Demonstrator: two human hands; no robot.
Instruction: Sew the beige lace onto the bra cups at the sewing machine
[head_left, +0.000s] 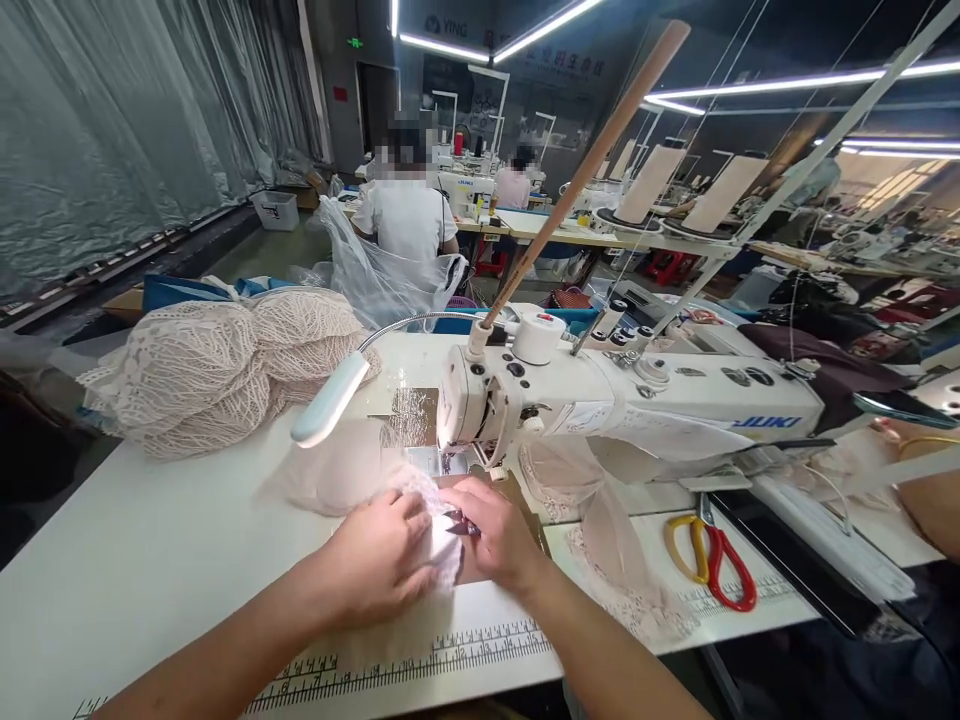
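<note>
My left hand (379,560) lies curled over a pale pink lace piece (420,500) on the white table, pressing it down in front of the sewing machine's needle. My right hand (491,530) is closed beside it, pinching the lace edge and a small dark item I cannot make out. The white JUKI sewing machine (630,400) stands just behind both hands. A padded pink cup (337,470) of the same garment lies left of the needle.
A heap of lace pieces (217,365) sits at the table's back left. Red and yellow scissors (712,560) lie at the right, near more lace (615,560). A gooseneck lamp (330,400) hangs over the work. Other people sit at machines beyond.
</note>
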